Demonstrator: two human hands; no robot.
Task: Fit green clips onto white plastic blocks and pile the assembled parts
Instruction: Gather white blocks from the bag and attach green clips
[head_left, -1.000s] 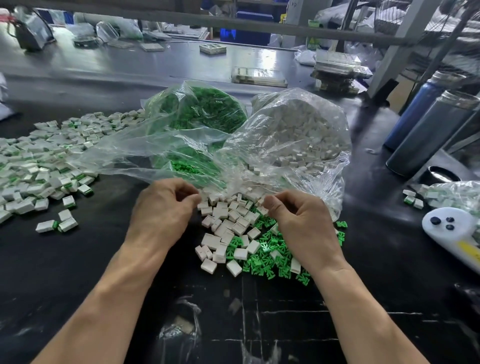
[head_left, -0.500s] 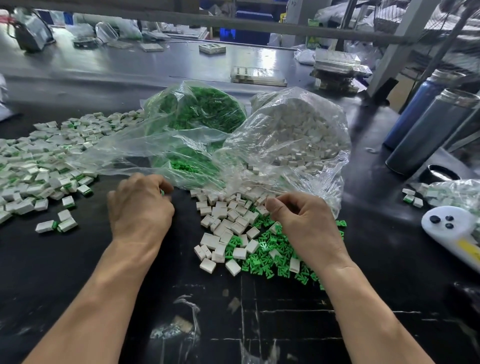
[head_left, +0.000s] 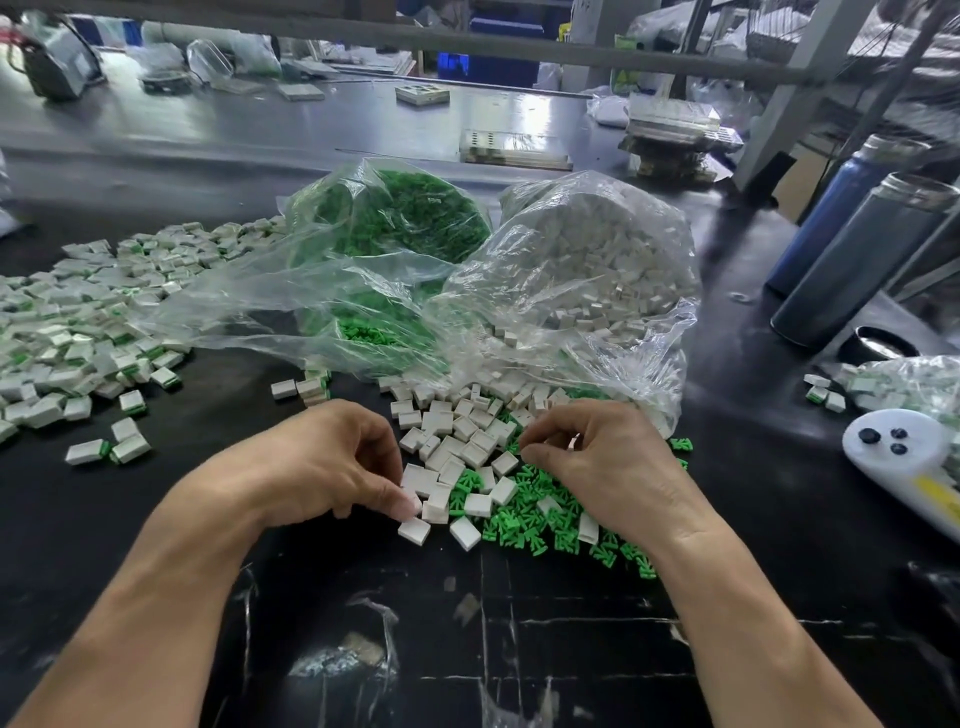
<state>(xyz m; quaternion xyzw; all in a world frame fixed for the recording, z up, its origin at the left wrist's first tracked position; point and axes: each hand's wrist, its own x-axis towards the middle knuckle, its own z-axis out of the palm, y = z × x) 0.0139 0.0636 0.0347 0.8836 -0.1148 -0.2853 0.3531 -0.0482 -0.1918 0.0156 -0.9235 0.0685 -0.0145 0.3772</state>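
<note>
Loose white blocks (head_left: 457, 441) and green clips (head_left: 524, 525) lie heaped in front of me on the black table (head_left: 467, 623). My left hand (head_left: 332, 462) is at the heap's left edge, its thumb and curled fingertips pinching a white block (head_left: 415, 501). At the heap's right side my right hand (head_left: 587, 467) hovers over the clips with its fingers curled in. Whatever is inside its fingers is hidden. Assembled parts (head_left: 78, 338) lie spread at the left, and a few more assembled parts (head_left: 306, 387) sit just beyond my left hand.
Two open clear bags stand behind the heap: a bag of green clips (head_left: 395, 223) and a bag of white blocks (head_left: 597, 260). Two metal bottles (head_left: 857, 270) and a white controller (head_left: 904, 457) are at the right, with a small bag of parts (head_left: 893, 384).
My left hand swung left towards the assembled parts, then came back right to the loose white blocks and took hold of one. My right hand barely moved.
</note>
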